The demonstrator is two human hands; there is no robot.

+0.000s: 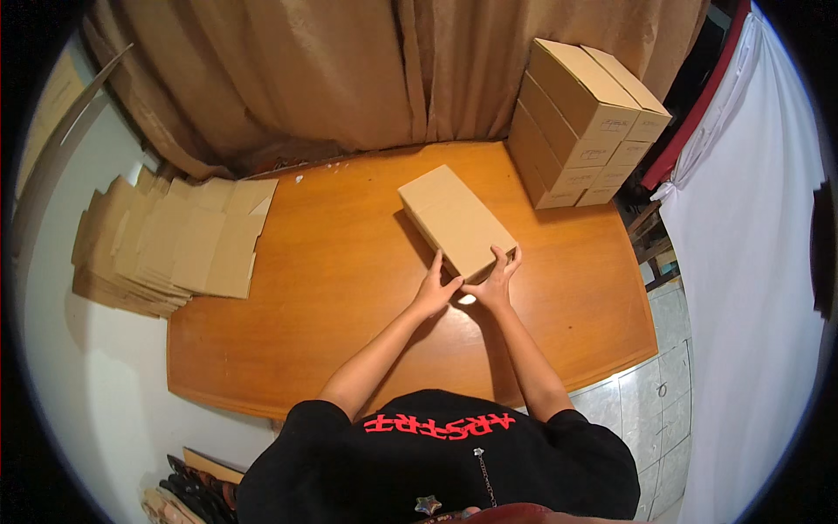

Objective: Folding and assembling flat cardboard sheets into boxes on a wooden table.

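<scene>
A closed brown cardboard box (458, 218) lies on the wooden table (349, 332), turned at a slant with its far end toward the left. My left hand (434, 290) grips its near left corner, fingers along the side and thumb at the near end. At the near right corner, my right hand (496, 279) holds the box with its fingers bent over the edge. Both thumbs come close together at the near end face, which is mostly hidden from me.
Flattened cardboard boxes (196, 236) are piled at the table's left side. Several closed boxes (576, 131) stand stacked at the back right. A brown curtain (340, 79) hangs along the far edge, a white cloth (751, 262) on the right.
</scene>
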